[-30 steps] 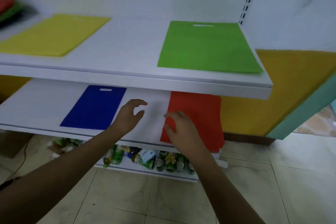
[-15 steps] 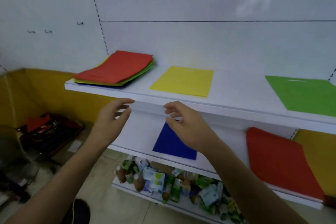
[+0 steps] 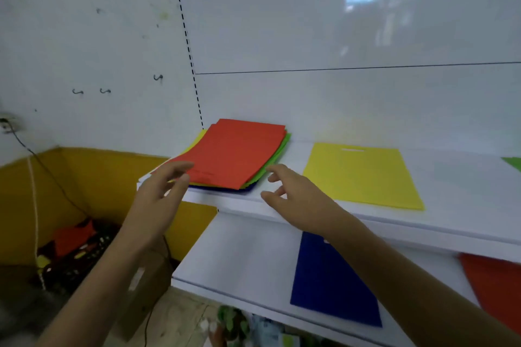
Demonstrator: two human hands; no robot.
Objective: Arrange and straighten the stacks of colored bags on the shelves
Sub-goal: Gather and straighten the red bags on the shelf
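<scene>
With both my left hand (image 3: 160, 194) and right hand (image 3: 293, 200) spread and empty, I should square the mixed stack (image 3: 239, 155) from both sides evenly.

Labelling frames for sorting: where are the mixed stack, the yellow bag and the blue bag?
mixed stack (image 3: 239, 153), head view, top red bag
yellow bag (image 3: 363, 175), head view, centre
blue bag (image 3: 329, 282), head view, middle

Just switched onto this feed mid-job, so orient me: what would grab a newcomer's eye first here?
The untidy mixed stack of flat fabric bags with red ones on top, fanned over green, yellow and blue layers at the upper white shelf's left end. Both open hands reach for it: the left hand at its near left corner, the right hand just off its right edge. Beside it lies a single flat yellow bag; a flat blue bag lies on the lower shelf.
</scene>
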